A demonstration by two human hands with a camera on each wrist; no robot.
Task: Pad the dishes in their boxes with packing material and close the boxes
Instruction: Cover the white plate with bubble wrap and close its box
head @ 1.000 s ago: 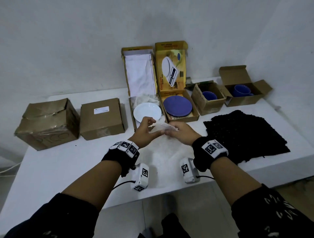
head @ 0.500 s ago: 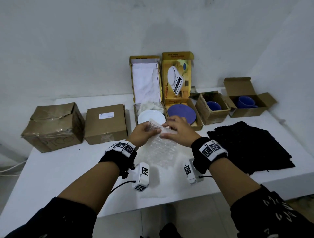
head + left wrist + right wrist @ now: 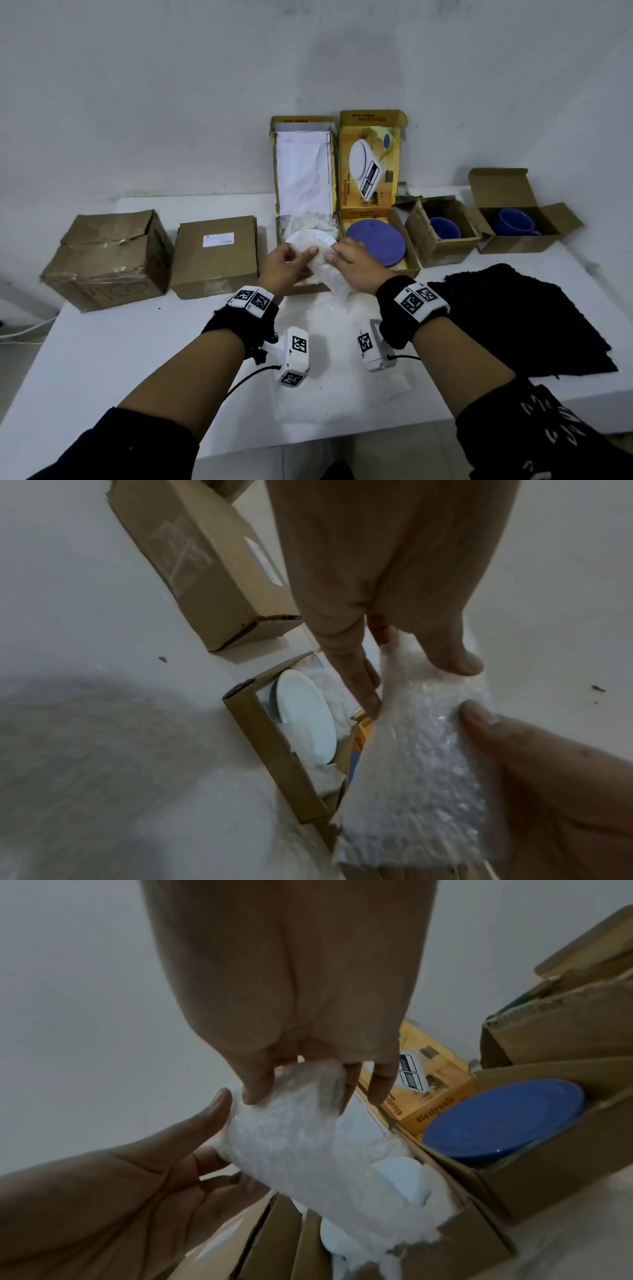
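Observation:
A folded piece of bubble wrap [image 3: 330, 274] hangs over the front of the open box [image 3: 279, 233] that holds the white plate [image 3: 322, 235]. My left hand [image 3: 305, 257] pinches its left edge, thumb on top. My right hand [image 3: 337, 251] pinches its far end. In the left wrist view the bubble wrap [image 3: 428, 764] sits just right of the white plate [image 3: 304, 718]. In the right wrist view the bubble wrap [image 3: 301, 1137] covers part of the white plate [image 3: 397, 1175], and the blue plate [image 3: 503, 1121] lies in its own box to the right.
The blue plate [image 3: 375, 241] lies in an open yellow box. Two open boxes with blue cups [image 3: 444, 228] [image 3: 515, 221] stand at the right. Two closed cartons [image 3: 109, 257] [image 3: 215, 253] stand at the left. A black foam sheet [image 3: 524, 315] and more bubble wrap [image 3: 329, 377] lie in front.
Both hands have carried the folded bubble wrap forward from above the table to over the white plate's box.

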